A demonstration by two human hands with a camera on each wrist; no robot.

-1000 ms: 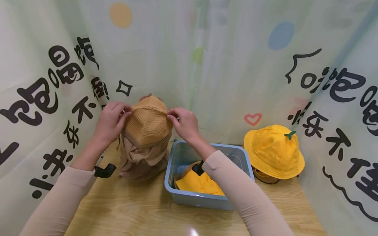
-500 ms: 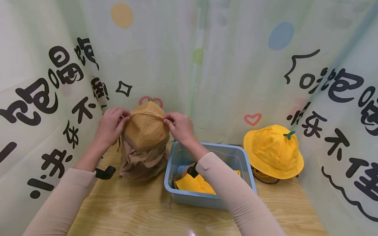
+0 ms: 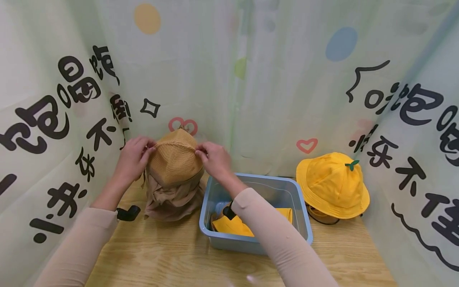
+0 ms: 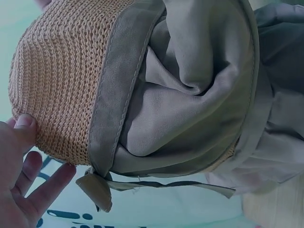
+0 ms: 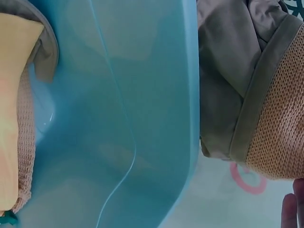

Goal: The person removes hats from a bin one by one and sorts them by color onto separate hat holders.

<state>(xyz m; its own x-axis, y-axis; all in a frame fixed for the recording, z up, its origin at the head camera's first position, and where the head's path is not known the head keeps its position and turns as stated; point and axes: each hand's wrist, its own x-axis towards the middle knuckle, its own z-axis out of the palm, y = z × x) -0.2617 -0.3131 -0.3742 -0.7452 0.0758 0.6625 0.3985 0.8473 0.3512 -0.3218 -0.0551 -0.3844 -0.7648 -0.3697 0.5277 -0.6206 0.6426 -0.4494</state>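
Pinching the tan knit-crowned sun hat (image 3: 175, 163) with left hand (image 3: 134, 158) and right hand (image 3: 216, 158), left of the blue bin (image 3: 234, 244), across it from the yellow bucket hat (image 3: 330, 185).

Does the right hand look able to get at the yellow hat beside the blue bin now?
Probably yes, once the right hand releases the woven hat it pinches: nothing visible covers the yellow hat, though the blue bin stands between.
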